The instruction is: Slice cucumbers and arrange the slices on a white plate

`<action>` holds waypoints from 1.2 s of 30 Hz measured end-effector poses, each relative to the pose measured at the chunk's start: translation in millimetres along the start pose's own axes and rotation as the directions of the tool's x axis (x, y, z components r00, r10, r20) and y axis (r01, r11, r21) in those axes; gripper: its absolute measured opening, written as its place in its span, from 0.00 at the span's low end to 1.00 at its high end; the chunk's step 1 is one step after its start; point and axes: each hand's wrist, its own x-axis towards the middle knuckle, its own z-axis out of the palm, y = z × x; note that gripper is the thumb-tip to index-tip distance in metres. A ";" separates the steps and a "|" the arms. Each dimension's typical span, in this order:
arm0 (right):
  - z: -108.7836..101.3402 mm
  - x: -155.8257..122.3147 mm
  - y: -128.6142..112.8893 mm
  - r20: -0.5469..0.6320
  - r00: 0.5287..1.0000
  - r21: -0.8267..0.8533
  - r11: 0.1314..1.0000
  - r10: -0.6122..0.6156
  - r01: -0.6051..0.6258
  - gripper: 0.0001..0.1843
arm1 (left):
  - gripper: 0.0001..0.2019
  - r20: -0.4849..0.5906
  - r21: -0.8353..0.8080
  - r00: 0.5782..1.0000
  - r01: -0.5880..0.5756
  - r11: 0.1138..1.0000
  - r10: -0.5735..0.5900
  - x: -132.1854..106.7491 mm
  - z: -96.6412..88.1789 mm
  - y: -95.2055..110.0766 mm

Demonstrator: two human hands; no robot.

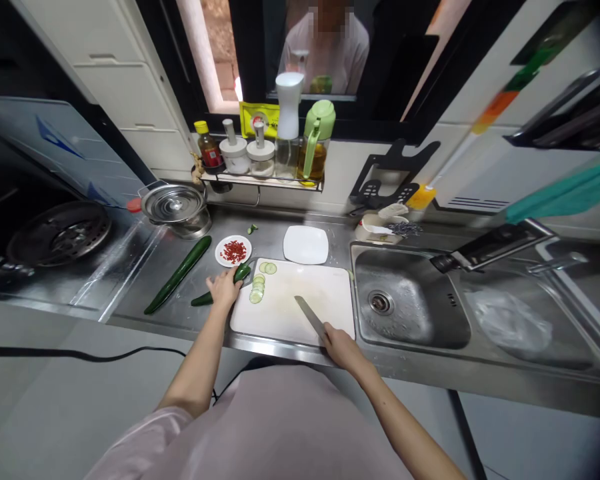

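My left hand is at the left edge of the white cutting board, closed over a dark green cucumber. Green shows on both sides of the hand; its middle is hidden under my fingers. Several pale cucumber slices lie on the board's left part, some overlapping in a row. My right hand grips a kitchen knife at the board's lower right, its blade angled up and left across the board. A whole cucumber rests on the steel counter further left.
Behind the board are a small plate of chopped red pieces and a white square plate. A sink adjoins on the right. A lidded pot and a wok are at left. Bottles stand on a wall rack.
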 end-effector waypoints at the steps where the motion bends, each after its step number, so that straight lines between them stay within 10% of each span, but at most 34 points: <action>1: 0.4 0.2 0.7 -0.003 1.000 0.006 1.000 -0.001 0.001 0.12 | 0.24 -0.004 -0.002 1.000 -0.019 1.000 0.019 -3.5 -3.3 -1.0; 7: -1.6 1.0 3.6 0.007 1.000 0.080 0.996 -0.029 0.028 0.11 | 0.28 0.093 -0.140 0.961 -0.245 0.959 0.259 -49.7 -15.6 18.3; 13: -14.4 -2.2 1.8 -0.019 1.000 0.071 0.997 -0.015 0.017 0.12 | 0.26 0.156 -0.253 0.866 -0.430 0.867 0.475 -96.4 18.2 57.7; 36: -43.2 -5.7 -28.4 0.027 0.998 -0.051 0.997 -0.055 0.056 0.11 | 0.17 -0.042 -0.305 0.812 -0.565 0.766 0.582 -100.3 56.3 67.6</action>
